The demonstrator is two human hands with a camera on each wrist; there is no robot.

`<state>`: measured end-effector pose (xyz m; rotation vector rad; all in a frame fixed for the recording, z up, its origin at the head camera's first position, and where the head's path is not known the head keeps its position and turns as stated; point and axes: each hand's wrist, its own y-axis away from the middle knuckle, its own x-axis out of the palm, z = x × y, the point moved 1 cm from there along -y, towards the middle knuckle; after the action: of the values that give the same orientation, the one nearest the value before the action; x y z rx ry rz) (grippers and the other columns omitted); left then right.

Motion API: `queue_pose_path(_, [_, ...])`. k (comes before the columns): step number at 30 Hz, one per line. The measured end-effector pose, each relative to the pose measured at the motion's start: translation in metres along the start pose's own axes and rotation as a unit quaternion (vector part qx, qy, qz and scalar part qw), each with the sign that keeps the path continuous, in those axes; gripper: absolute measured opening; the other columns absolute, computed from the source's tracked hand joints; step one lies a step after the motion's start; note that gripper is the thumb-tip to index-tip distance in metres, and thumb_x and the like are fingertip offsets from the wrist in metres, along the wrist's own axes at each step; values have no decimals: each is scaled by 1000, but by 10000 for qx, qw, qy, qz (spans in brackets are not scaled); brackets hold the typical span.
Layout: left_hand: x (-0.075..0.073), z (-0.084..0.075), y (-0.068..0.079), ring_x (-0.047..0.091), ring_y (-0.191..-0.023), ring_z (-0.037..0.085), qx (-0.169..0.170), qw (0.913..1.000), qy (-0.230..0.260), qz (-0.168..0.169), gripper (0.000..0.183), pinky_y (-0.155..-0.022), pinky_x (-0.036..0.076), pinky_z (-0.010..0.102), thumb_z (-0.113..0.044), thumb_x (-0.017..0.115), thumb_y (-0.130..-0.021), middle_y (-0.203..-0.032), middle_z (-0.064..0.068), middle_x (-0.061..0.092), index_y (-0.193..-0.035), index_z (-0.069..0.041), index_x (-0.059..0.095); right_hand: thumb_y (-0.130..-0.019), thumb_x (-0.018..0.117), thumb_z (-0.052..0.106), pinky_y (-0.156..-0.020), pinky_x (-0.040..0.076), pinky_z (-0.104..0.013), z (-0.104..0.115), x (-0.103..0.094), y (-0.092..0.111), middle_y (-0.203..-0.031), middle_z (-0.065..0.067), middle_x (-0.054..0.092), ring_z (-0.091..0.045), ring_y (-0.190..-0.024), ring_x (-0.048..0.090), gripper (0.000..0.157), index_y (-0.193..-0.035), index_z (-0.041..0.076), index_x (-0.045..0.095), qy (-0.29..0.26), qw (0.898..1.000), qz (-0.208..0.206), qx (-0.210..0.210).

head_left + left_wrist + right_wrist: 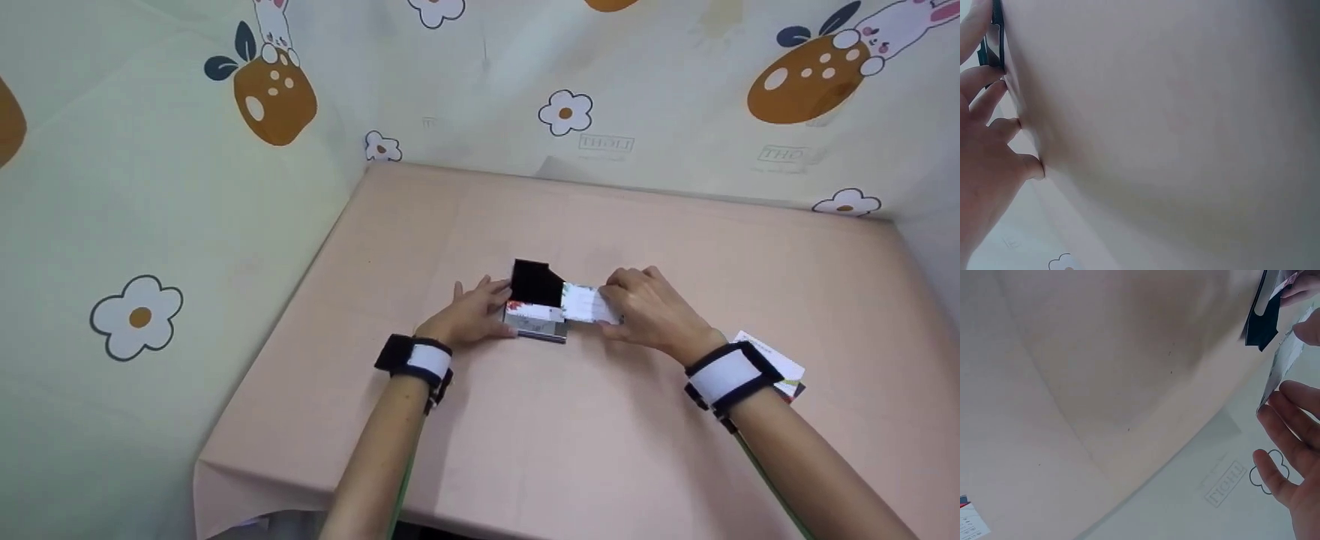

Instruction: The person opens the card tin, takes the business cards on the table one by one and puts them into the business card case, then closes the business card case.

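Note:
A card case (531,281) with a black inner lid and metallic front lies opened out on the table. Across its middle shows a printed card (534,310) with a red patch at its left end. My left hand (465,315) grips the case at its left side, thumb at the near corner and a finger by the lid. My right hand (649,311) pinches a white card (589,302) by its right end. That card's left end overlaps the case's right side in the head view. In the right wrist view, the pinched card (1286,360) stands tilted between thumb and fingers.
Further right, near my right wrist, a small group of loose cards (772,360) lies on the table. A pink cloth (525,420) covers the table. Patterned curtains (465,90) with flowers and rabbits hang along the back and left edges.

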<state>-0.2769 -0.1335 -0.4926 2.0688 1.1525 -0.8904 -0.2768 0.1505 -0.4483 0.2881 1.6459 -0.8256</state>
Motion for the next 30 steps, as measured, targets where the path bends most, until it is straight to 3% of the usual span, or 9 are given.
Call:
queue_pose_path(10, [-1,-2,1,5,-143,30,109,9998,-131,47,74,-110,-8,61,-41,64,-82,-153,0,21,-142,-10,32,-67,74,33,-71,45,-40,12,8,-15,-92,-13,63,-28,-82,59,39,-91,2,67,38,9998,211,-12])
queue_pose_path(30, [-2,-1,0,5,-144,26,-53,10000,-6,29,73,-111,-8,59,-42,65,-81,-152,-2,22,-141,-12,35,-71,73,36,-71,48,-41,29,28,-42,-91,-14,63,-28,-79,60,42,-93,0,67,188,9980,554,230])
